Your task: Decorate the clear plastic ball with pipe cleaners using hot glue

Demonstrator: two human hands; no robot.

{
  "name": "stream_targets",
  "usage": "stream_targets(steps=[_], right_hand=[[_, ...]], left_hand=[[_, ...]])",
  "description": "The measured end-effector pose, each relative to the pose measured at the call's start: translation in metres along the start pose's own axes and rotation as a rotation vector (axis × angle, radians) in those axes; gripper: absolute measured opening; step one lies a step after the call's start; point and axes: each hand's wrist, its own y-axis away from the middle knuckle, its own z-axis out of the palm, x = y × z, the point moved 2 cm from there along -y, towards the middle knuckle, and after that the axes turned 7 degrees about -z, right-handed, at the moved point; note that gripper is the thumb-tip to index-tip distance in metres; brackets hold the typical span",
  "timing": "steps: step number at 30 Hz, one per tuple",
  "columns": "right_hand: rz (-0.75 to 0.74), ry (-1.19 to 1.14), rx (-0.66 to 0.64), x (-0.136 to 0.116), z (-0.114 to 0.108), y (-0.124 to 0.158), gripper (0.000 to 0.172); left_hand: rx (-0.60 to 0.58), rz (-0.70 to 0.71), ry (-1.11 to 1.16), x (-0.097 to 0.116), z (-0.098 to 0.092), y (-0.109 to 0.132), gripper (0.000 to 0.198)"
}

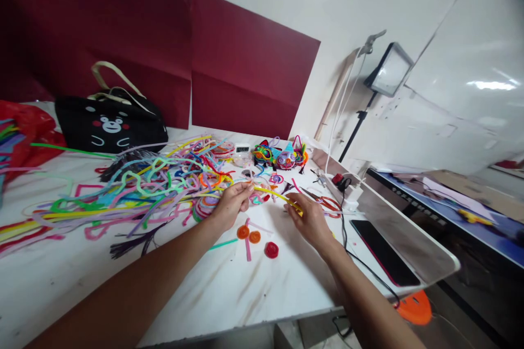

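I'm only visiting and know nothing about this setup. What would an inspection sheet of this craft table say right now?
Surface: white table, smudged with grey marks.
Job's things: yellow pipe cleaner, stretched between both hands.
Clutter: pile of coloured pipe cleaners; orange coils; red coil; scissors; black bear bag; phone.
Hands: left hand pinches one end of the yellow pipe cleaner; right hand grips the other end.
Cables: black cable runs past the phone and over the table edge; white power strip sits beyond it.
Surroundings: dark red paper sheets on the wall; light panel on a stand.
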Motion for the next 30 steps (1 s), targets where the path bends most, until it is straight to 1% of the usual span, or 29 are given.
stream_targets(steps=[7, 13, 16, 24, 30], right_hand=[[0.009, -0.021, 0.005, 0.002, 0.0, -0.008, 0.02], [-0.005, -0.034, -0.004, -0.005, 0.003, -0.023, 0.019], [-0.03, -0.051, 0.021, -0.006, 0.007, -0.028, 0.017], [-0.009, -0.14, 0.086, 0.003, 0.019, -0.026, 0.016], [-0.015, -0.153, 0.081, 0.007, 0.022, -0.025, 0.019]], left_hand=[[-0.016, 0.0, 0.0, -0.005, -0.002, -0.003, 0.031], [-0.024, -0.02, 0.009, -0.006, -0.003, -0.004, 0.032], [-0.021, -0.032, 0.036, -0.006, -0.002, -0.004, 0.034], [-0.014, -0.087, 0.074, -0.005, 0.0, -0.002, 0.034], [-0.053, -0.126, 0.08, -0.006, -0.002, -0.003, 0.03]])
